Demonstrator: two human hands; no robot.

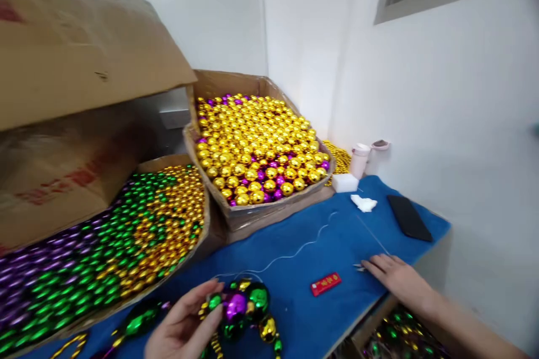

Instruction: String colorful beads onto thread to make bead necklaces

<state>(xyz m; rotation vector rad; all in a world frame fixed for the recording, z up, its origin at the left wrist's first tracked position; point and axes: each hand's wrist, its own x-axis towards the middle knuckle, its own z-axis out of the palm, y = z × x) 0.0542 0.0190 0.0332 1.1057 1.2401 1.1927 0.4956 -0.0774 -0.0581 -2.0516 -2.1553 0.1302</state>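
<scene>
My left hand [181,325] is at the bottom centre, fingers curled round a strung cluster of shiny beads [244,305] in purple, green and gold that rests on the blue cloth [303,303]. A thin clear thread [295,249] runs from the cluster across the cloth toward the right. My right hand [396,277] lies palm down on the cloth at the right, its fingertips pinched at a small metal needle [359,267] on the thread's end. A small red rectangular object [325,284] lies between the two hands.
A cardboard box of gold and purple balls [256,146] stands at the back. Another box of mixed oval beads [109,241] sits at the left, under large cartons [76,39]. A black phone [409,217], white tissue [364,203], white block [345,182] and cup [359,160] lie by the wall.
</scene>
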